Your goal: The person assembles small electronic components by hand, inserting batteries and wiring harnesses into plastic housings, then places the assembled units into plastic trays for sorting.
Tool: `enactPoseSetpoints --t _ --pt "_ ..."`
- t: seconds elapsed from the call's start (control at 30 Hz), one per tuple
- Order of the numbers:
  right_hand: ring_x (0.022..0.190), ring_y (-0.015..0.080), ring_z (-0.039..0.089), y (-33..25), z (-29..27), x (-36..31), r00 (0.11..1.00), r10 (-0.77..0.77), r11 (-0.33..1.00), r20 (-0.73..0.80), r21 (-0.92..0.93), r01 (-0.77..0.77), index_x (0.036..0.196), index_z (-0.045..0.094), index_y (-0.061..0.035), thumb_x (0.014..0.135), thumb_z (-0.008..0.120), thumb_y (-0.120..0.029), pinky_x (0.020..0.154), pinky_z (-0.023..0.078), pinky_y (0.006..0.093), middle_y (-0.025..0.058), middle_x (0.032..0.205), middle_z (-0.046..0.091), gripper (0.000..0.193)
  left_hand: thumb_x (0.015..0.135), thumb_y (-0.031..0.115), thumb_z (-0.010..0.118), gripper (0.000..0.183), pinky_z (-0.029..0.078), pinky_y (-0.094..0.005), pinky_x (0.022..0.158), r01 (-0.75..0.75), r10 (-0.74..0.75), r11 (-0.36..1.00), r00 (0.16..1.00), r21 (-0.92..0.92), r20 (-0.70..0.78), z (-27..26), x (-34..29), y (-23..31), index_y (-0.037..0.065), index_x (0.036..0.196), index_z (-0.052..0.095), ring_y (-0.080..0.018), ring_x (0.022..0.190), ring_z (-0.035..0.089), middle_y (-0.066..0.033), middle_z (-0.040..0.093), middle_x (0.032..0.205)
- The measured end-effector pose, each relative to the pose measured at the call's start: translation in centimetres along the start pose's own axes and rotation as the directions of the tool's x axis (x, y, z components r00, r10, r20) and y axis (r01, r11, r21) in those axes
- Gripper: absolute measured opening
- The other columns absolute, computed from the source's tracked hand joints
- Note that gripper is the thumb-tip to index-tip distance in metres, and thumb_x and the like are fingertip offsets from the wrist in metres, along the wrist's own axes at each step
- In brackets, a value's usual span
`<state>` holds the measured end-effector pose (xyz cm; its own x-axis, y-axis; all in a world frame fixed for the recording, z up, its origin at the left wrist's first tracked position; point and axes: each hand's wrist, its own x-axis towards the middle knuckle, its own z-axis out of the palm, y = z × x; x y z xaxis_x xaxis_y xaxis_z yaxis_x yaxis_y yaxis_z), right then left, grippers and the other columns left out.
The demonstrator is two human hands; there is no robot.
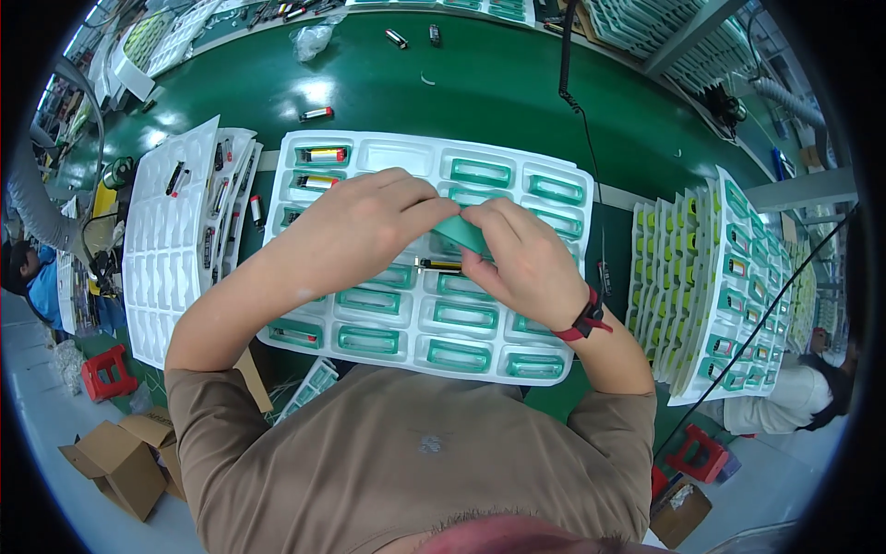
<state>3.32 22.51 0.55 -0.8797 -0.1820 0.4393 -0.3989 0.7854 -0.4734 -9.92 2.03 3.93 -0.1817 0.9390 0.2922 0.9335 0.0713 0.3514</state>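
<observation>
Over the middle of a white compartment tray [388,159], both hands grip a teal plastic piece [461,233]. My left hand [392,210] pinches its upper left side. My right hand [519,254], with a dark red wristband, has fingers and thumb closed on its right side. Just under the piece lies a slim black and yellow cylinder [439,266] with a metal end, close to my right thumb; whether the thumb touches it I cannot tell. Teal plastic shells [460,355] sit in many tray compartments. At the tray's upper left, a yellow, red and black cylinder [323,155] rests in one.
Stacked white trays [171,249] with loose cylinders stand at left; another stack [688,286] stands at right. On the green bench [498,83] lie several loose cylinders [317,114] and a clear plastic bag [314,40]. A black coiled cable [566,78] hangs at the far side.
</observation>
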Motion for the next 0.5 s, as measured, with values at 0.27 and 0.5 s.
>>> enactPoseSetpoints --t 0.27,0.5 --pt "0.089 0.0322 0.066 0.3 0.1 0.9 0.987 -0.127 0.988 -0.095 -0.1 0.117 0.117 0.064 0.0004 0.076 0.077 -0.004 0.076 0.055 0.0394 0.0167 0.104 0.065 0.043 0.079 0.001 0.067 0.038 0.056 -0.0389 0.079 -0.007 0.028 0.978 0.994 0.208 -0.101 0.9 -0.9 0.0 0.004 0.116 0.066 -0.0311 0.093 0.067 -0.0104 0.067 0.105" --pt "0.077 0.0401 0.067 7.3 3.5 6.6 0.979 0.194 0.963 0.07 0.179 -0.203 0.107 0.066 -0.0007 0.091 0.065 -0.015 0.072 0.054 0.0463 0.0175 0.085 0.069 0.022 0.085 0.005 0.072 0.023 0.051 -0.041 0.083 0.226 -0.26 0.961 0.935 -0.161 -0.242 2.0 -3.2 -4.1 0.007 0.108 0.069 -0.032 0.097 0.06 -0.011 0.059 0.104"
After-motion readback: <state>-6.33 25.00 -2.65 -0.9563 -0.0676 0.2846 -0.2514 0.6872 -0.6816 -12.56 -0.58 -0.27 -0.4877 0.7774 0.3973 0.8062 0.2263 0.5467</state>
